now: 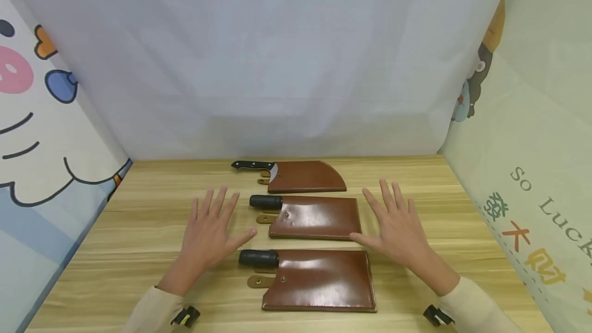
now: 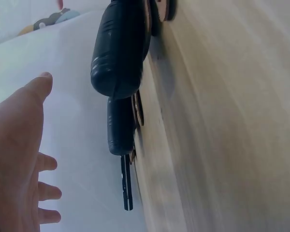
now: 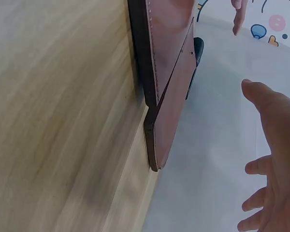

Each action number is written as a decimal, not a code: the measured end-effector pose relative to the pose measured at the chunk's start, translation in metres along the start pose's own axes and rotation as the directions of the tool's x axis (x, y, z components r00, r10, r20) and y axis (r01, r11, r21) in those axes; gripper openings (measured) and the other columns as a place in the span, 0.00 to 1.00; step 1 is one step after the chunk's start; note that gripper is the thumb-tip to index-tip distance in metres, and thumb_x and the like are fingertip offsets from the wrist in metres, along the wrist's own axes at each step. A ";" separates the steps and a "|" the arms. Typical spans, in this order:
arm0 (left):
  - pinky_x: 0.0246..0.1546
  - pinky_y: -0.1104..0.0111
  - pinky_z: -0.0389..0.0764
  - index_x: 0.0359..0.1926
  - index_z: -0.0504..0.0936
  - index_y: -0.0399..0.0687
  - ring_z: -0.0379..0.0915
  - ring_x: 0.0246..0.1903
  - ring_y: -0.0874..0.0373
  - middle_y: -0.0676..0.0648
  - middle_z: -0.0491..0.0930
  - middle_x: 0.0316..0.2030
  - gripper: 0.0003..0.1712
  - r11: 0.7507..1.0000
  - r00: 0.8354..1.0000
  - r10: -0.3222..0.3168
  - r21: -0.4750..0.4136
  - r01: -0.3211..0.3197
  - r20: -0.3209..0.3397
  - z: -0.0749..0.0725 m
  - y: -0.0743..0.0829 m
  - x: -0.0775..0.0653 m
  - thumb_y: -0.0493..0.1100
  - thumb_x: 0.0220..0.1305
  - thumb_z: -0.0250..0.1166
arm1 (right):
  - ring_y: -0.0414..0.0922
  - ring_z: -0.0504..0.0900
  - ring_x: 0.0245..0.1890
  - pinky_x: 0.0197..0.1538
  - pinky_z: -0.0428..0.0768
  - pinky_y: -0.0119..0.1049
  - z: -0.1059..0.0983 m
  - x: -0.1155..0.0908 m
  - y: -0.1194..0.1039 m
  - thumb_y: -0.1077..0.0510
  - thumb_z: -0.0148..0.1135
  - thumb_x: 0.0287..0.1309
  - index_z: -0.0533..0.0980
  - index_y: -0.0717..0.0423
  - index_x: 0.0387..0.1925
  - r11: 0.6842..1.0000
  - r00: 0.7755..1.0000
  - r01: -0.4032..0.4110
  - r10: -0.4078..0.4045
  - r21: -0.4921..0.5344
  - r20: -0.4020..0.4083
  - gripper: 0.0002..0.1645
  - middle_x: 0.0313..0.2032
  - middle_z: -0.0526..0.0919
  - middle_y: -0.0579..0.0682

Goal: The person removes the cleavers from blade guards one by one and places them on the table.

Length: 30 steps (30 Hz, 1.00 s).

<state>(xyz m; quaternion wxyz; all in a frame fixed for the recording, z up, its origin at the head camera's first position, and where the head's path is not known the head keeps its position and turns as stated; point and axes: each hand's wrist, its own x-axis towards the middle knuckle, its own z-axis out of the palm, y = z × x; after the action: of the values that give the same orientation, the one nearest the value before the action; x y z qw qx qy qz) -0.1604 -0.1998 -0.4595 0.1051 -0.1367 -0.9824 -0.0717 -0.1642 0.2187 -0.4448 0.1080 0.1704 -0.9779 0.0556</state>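
Three knives in brown leather sheaths lie in a column on the wooden table, handles to the left. The farthest knife [image 1: 307, 177] has a black riveted handle and a curved sheath. Below it are the middle cleaver [image 1: 319, 217] and the nearest cleaver [image 1: 321, 279], each with a thick black handle and a squarish sheath. My left hand [image 1: 208, 235] hovers palm down left of the handles, fingers spread, holding nothing. My right hand [image 1: 400, 225] is spread likewise on the right, its thumb overlapping the middle sheath's corner in the head view. The left wrist view shows the black handles [image 2: 117, 53] end-on.
A pale cloth [image 1: 296, 66] hangs behind the wooden table [image 1: 134, 230]. Printed cartoon panels stand along both sides, the left one [image 1: 46, 143] and the lettered right one [image 1: 532, 168]. Small strap tabs [image 1: 260, 281] stick out beside the cleaver handles.
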 end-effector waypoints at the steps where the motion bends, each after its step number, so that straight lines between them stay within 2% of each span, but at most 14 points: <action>1: 0.73 0.36 0.40 0.80 0.58 0.48 0.41 0.78 0.34 0.36 0.50 0.79 0.57 1.000 1.000 0.001 0.002 -0.001 0.004 0.000 0.000 -0.002 0.80 0.62 0.55 | 0.69 0.45 0.78 0.67 0.54 0.76 0.000 -0.002 -0.001 0.17 0.60 0.51 0.57 0.48 0.80 1.000 1.000 0.001 -0.001 0.001 0.000 0.65 0.79 0.46 0.66; 10: 0.73 0.37 0.42 0.79 0.60 0.48 0.45 0.77 0.34 0.37 0.53 0.79 0.57 1.000 1.000 0.006 -0.006 -0.006 0.024 0.000 0.003 -0.015 0.80 0.62 0.55 | 0.69 0.49 0.77 0.65 0.57 0.76 -0.002 -0.014 -0.008 0.17 0.62 0.50 0.58 0.46 0.79 0.999 0.999 0.034 -0.034 0.020 -0.007 0.65 0.79 0.50 0.65; 17: 0.71 0.36 0.49 0.79 0.58 0.49 0.48 0.76 0.33 0.37 0.54 0.78 0.57 1.000 0.999 0.004 -0.026 -0.003 0.049 -0.001 0.011 -0.032 0.79 0.63 0.55 | 0.69 0.51 0.76 0.65 0.60 0.75 -0.004 -0.023 -0.017 0.16 0.59 0.52 0.55 0.46 0.81 0.997 0.997 0.071 -0.072 0.018 0.016 0.65 0.78 0.52 0.65; 23: 0.70 0.38 0.56 0.77 0.63 0.48 0.55 0.74 0.34 0.37 0.60 0.76 0.55 0.999 0.998 0.028 -0.024 -0.026 0.063 0.001 0.016 -0.044 0.80 0.63 0.55 | 0.68 0.56 0.75 0.64 0.64 0.73 -0.001 -0.035 -0.025 0.17 0.61 0.51 0.59 0.49 0.79 0.993 0.994 0.112 -0.112 0.023 0.011 0.64 0.77 0.57 0.64; 30: 0.70 0.42 0.59 0.77 0.65 0.47 0.60 0.72 0.35 0.37 0.65 0.73 0.53 0.996 0.995 0.078 -0.056 -0.074 0.069 0.004 0.020 -0.050 0.78 0.64 0.56 | 0.66 0.60 0.74 0.62 0.68 0.71 0.003 -0.049 -0.032 0.18 0.64 0.50 0.60 0.48 0.78 0.987 0.988 0.151 -0.152 0.061 0.014 0.64 0.77 0.58 0.61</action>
<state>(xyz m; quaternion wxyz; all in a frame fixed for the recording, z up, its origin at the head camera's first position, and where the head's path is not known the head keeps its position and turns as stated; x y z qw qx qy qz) -0.1086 -0.1931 -0.4724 0.0692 -0.1792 -0.9773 -0.0891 -0.1089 0.2038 -0.4570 0.0979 0.2480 -0.9609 0.0748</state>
